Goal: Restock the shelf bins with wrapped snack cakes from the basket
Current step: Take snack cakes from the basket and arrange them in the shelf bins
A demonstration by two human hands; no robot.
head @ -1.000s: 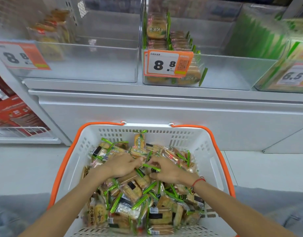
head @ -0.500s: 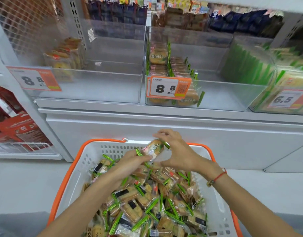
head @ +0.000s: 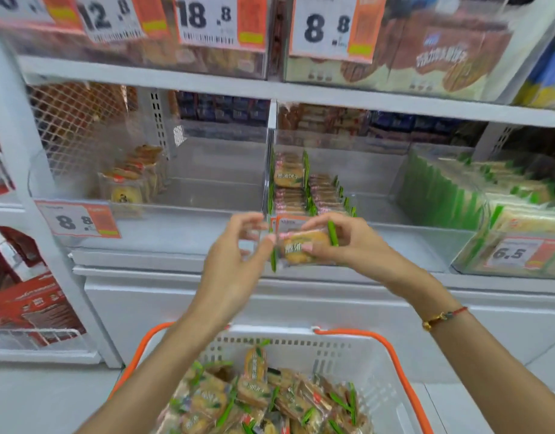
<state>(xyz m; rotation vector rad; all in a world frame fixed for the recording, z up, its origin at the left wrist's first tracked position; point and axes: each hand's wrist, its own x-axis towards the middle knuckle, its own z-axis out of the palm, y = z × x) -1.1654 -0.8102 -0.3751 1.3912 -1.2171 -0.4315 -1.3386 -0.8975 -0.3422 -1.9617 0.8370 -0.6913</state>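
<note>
Far left: red cartons (head: 28, 305) behind a white wire rack, cut by the frame edge. Next, a clear plastic left bin (head: 188, 170), glossy and boxy, holding a short row of round yellow cakes (head: 129, 183) against its left wall, blurred through the plastic; orange-and-white price tag (head: 78, 221) on its front. Left hand (head: 235, 261) raised before the shelf lip, fingers loosely curled, thumb tip touching the left edge of a cake (head: 304, 247); whether pinching or only touching, cannot tell. Cake itself flat, golden-brown, in shiny clear wrap with green side strips, held up in front of the middle bin (head: 379, 183), print smeared by motion. Right hand (head: 348, 242) pinching the cake, thumb beneath, fingers over the top; thin red cord bracelet (head: 445, 316) with gold bead on that wrist. Middle bin partly filled on its left with neat upright rows of the same green-edged packs (head: 301, 189), its tag mostly hidden behind the hands. Right: slanted bin of larger green-striped packs (head: 489, 208), cut off at the edge. Below: white perforated basket (head: 348, 349) with orange rim, heaped with crinkly wrapped cakes (head: 263, 399), bottom cropped. Above: blurred price cards, unreadable small print.
</note>
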